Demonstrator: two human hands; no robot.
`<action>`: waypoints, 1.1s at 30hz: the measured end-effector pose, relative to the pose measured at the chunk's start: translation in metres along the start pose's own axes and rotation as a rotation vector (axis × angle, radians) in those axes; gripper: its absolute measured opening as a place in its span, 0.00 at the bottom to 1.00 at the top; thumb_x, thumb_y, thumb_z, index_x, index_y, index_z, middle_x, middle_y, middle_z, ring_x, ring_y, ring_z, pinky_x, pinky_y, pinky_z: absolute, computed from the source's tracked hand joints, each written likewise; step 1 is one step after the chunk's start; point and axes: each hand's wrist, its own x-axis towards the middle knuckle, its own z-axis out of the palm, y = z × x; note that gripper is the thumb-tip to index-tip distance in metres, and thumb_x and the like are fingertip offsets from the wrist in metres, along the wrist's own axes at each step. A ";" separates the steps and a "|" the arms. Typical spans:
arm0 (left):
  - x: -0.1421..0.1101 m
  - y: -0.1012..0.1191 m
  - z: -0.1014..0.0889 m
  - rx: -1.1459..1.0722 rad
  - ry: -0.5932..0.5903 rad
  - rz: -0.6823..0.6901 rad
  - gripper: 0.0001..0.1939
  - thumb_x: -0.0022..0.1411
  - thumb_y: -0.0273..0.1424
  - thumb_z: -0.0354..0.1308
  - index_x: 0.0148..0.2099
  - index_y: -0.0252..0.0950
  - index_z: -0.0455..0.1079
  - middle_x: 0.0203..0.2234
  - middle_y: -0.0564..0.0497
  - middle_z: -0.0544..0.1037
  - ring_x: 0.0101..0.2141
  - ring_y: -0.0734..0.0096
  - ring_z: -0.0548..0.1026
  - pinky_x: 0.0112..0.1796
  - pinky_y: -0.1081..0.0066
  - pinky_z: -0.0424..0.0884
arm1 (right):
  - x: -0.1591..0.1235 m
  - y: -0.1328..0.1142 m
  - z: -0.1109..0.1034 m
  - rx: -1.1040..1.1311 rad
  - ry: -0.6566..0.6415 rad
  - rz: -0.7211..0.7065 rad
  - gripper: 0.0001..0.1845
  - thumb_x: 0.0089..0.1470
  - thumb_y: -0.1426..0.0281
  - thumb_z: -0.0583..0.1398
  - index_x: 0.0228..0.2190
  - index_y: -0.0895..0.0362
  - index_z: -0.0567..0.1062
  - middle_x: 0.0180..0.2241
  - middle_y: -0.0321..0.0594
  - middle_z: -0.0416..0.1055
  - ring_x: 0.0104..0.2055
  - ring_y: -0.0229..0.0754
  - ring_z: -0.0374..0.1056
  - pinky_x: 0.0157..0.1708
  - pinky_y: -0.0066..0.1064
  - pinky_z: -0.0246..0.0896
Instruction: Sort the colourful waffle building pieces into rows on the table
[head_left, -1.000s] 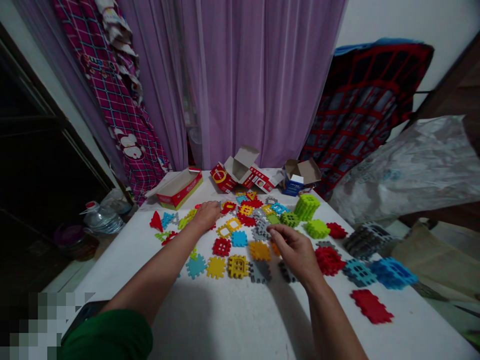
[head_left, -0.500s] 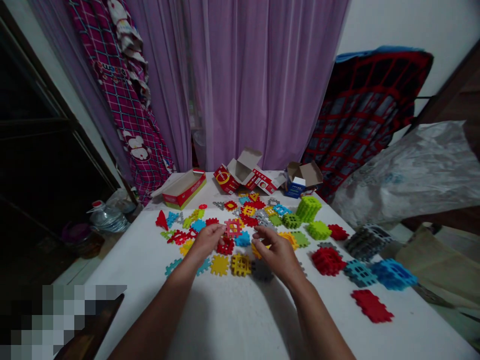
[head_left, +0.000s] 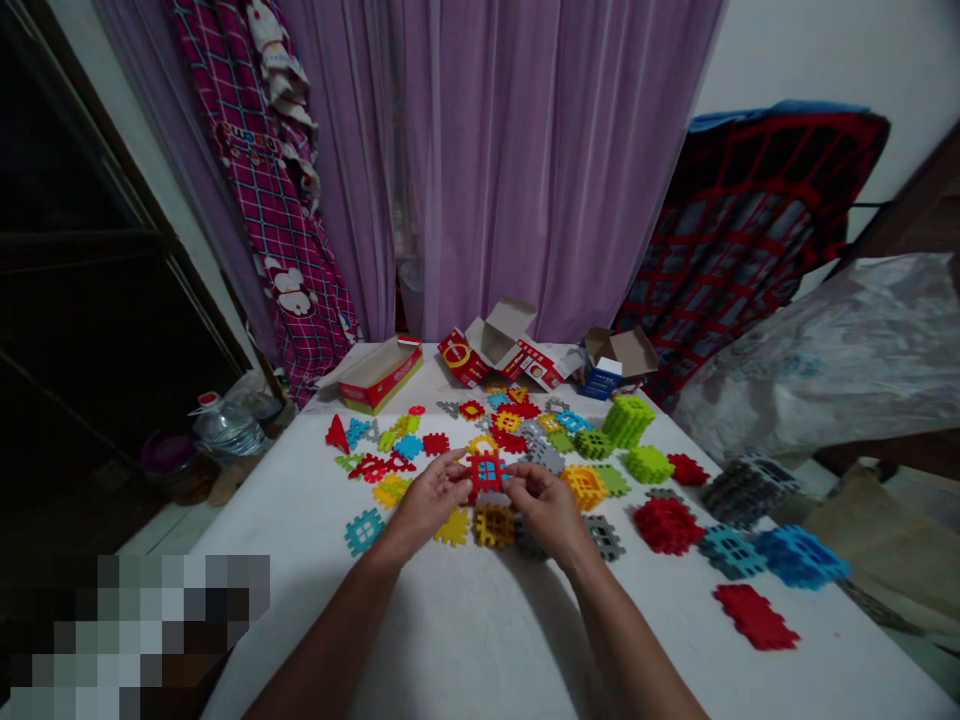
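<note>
Above the pile of building tiles, a red window-shaped interlocking tile (head_left: 486,473) is held up between both hands. My left hand (head_left: 433,497) pinches its left edge with thumb and fingers. On its right edge, my right hand (head_left: 546,502) has its fingertips closed. Blue shows through the tile's openings. Just below the hands lie a yellow square tile (head_left: 453,527), a yellow window-shaped stack (head_left: 495,526) and dark grey tiles partly covered by my right hand. An orange-yellow stack (head_left: 583,487) is right of my right hand. A teal window tile (head_left: 364,532) lies left of my left wrist.
Sorted stacks stand at the right: lime green (head_left: 628,421), red (head_left: 666,525), dark grey (head_left: 752,487) and blue (head_left: 801,556). A flat red piece (head_left: 756,616) lies nearer the front. Opened cardboard boxes (head_left: 381,375) line the table's back edge, before the purple curtain (head_left: 525,180).
My right hand has come in from the right and closed on the red tile's right edge. The tile has turned to face me. The camera view has shifted slightly left.
</note>
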 end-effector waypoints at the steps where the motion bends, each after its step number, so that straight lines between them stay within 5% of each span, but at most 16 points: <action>1: -0.003 0.000 0.000 0.048 0.011 0.033 0.34 0.52 0.40 0.65 0.61 0.38 0.64 0.42 0.48 0.76 0.29 0.78 0.73 0.30 0.75 0.69 | 0.000 -0.001 0.000 0.012 -0.004 0.019 0.20 0.39 0.55 0.65 0.30 0.57 0.76 0.21 0.35 0.74 0.21 0.37 0.64 0.24 0.29 0.60; 6: -0.013 -0.003 0.000 0.411 0.113 0.152 0.32 0.50 0.30 0.65 0.59 0.42 0.67 0.48 0.49 0.74 0.31 0.75 0.75 0.36 0.71 0.74 | -0.001 -0.001 -0.001 0.013 -0.061 0.060 0.17 0.37 0.58 0.65 0.29 0.56 0.76 0.21 0.34 0.73 0.23 0.37 0.64 0.24 0.28 0.58; 14: -0.015 -0.012 0.000 0.511 0.127 0.213 0.25 0.53 0.31 0.64 0.55 0.40 0.69 0.44 0.50 0.76 0.31 0.74 0.77 0.38 0.70 0.74 | -0.003 -0.002 0.002 0.025 -0.118 0.082 0.18 0.37 0.56 0.66 0.28 0.56 0.76 0.20 0.32 0.72 0.20 0.35 0.62 0.22 0.26 0.56; 17: -0.010 -0.011 -0.014 0.565 0.165 0.212 0.24 0.54 0.34 0.64 0.55 0.40 0.70 0.44 0.50 0.77 0.32 0.73 0.77 0.37 0.70 0.75 | -0.001 -0.006 -0.008 -0.026 -0.091 0.050 0.21 0.38 0.54 0.66 0.31 0.56 0.78 0.23 0.35 0.76 0.22 0.38 0.67 0.24 0.29 0.61; 21: 0.005 -0.013 -0.052 0.690 0.359 0.187 0.25 0.57 0.39 0.62 0.56 0.39 0.70 0.47 0.48 0.75 0.36 0.67 0.77 0.41 0.65 0.75 | 0.003 -0.021 -0.041 -0.063 0.063 -0.021 0.25 0.38 0.50 0.67 0.32 0.56 0.79 0.26 0.41 0.78 0.26 0.42 0.72 0.26 0.32 0.66; 26: 0.016 -0.017 -0.066 0.897 0.074 0.256 0.26 0.56 0.37 0.65 0.57 0.43 0.71 0.50 0.47 0.73 0.52 0.58 0.72 0.54 0.60 0.68 | 0.001 -0.041 -0.081 -0.059 0.212 -0.052 0.27 0.35 0.49 0.69 0.32 0.58 0.80 0.29 0.44 0.80 0.26 0.41 0.72 0.28 0.34 0.69; 33: 0.025 -0.013 -0.047 1.035 -0.156 0.169 0.27 0.57 0.39 0.64 0.59 0.48 0.70 0.56 0.47 0.70 0.57 0.52 0.65 0.58 0.52 0.58 | -0.002 -0.045 -0.087 -0.058 0.243 -0.069 0.26 0.36 0.50 0.69 0.31 0.58 0.80 0.28 0.43 0.79 0.25 0.40 0.71 0.27 0.33 0.69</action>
